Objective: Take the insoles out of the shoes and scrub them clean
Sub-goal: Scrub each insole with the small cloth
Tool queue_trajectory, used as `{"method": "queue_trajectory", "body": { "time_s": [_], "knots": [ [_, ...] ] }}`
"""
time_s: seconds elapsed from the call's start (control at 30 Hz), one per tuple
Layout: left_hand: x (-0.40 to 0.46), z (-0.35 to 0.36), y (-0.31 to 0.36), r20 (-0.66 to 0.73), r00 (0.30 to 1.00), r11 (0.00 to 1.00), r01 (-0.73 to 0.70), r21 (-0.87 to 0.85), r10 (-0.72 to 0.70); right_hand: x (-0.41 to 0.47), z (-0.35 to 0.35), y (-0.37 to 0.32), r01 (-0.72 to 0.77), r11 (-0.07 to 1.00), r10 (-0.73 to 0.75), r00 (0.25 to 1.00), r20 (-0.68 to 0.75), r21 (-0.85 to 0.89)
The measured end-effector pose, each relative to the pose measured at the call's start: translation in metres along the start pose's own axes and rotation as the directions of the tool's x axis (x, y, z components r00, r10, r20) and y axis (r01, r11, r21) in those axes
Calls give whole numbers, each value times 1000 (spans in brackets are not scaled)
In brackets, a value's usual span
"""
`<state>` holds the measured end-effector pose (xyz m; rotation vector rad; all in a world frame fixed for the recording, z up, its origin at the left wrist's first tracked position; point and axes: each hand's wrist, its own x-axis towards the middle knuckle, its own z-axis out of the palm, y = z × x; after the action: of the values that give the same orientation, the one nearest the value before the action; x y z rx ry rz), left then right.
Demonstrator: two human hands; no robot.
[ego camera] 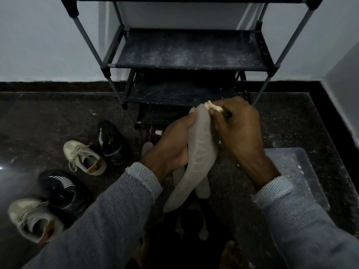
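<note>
The left hand (pixel 174 140) grips a grey insole (pixel 196 152) along its upper half, fingers curled around the left edge and the thumb side hidden behind the material. The insole hangs tilted, its toe end level with the fingertips (pixel 192 110) and its heel end well below the wrist, clear of the floor.

The right hand (pixel 239 133) holds a small brush (pixel 215 108) in a narrow pinch, fingers folded tightly over the handle. The pale bristle end projects just beyond the fingers and touches the toe end of the insole, directly beside the left fingertips.

Further grey insoles (pixel 203 187) lie on the dark floor (pixel 58 121) below the heel of the held insole; their count cannot be determined.

To the left of the left hand, well apart from it, stand four shoes: a beige sneaker (pixel 85 158) and a black sneaker (pixel 110 142) nearer the fingers, and a second black sneaker (pixel 62 189) and second beige sneaker (pixel 33 220) beside the left sleeve.

Beyond both sets of fingers stands a black shoe rack (pixel 190 49) with dusty shelves. A clear plastic tub (pixel 297 171) sits just right of the right wrist. A small white cap (pixel 159 132) lies on the floor near the left knuckles.
</note>
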<state>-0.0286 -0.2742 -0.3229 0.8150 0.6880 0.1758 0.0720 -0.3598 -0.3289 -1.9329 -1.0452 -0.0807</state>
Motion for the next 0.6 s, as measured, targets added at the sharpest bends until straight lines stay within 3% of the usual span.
{"method": "queue_trajectory", "body": {
  "time_s": [0.13,0.27,0.33,0.47,0.6],
  "knots": [
    [2,1,0,6,1000,1000,7,-2,-7,-4,1,-1,-37,999,38,999,-19,23],
    [2,-5,3,17,1000,1000,6,-26,-5,-12,12,-17,52,992,-59,996,60,112],
    [2,-8,4,9,1000,1000,-4,-15,4,-10,12,-15,71,992,-78,995,67,101],
    [2,-7,3,-23,1000,999,19,29,-19,-3,3,6,-20,999,20,1000,-4,-28],
    [3,-8,4,-7,1000,999,24,24,-23,-7,6,2,27,999,-28,999,17,30]
  ]
}}
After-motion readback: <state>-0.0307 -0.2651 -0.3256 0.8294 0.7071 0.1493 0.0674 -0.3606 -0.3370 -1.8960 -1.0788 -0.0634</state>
